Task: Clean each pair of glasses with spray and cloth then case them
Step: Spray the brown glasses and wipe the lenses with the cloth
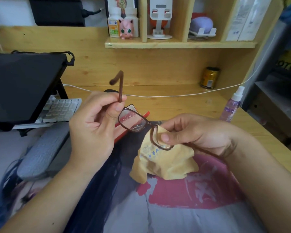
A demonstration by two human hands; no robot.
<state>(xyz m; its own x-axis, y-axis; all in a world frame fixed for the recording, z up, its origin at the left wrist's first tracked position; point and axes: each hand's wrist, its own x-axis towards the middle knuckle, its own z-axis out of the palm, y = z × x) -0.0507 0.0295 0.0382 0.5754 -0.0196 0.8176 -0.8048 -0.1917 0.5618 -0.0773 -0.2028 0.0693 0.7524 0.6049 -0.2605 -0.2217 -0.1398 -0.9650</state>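
Note:
Brown-framed glasses (pixel 133 122) are held up over the desk mat, lenses wet with droplets. My left hand (pixel 92 125) pinches one temple arm near its hinge, and that arm sticks straight up. My right hand (pixel 196 132) pinches the other lens through a yellow cleaning cloth (pixel 165 163), thumb on the lens; the cloth hangs down below. A purple spray bottle (pixel 232 106) stands at the desk's right edge. A red glasses case (pixel 133 126) lies behind the glasses, mostly hidden by them and my left hand.
A black tablet on a stand (pixel 22 84) and a white keyboard (pixel 60 110) sit at the left, with a grey wrist rest (pixel 42 150) in front. A can (pixel 209 78) stands at the back right. A white cable (pixel 175 95) crosses the desk.

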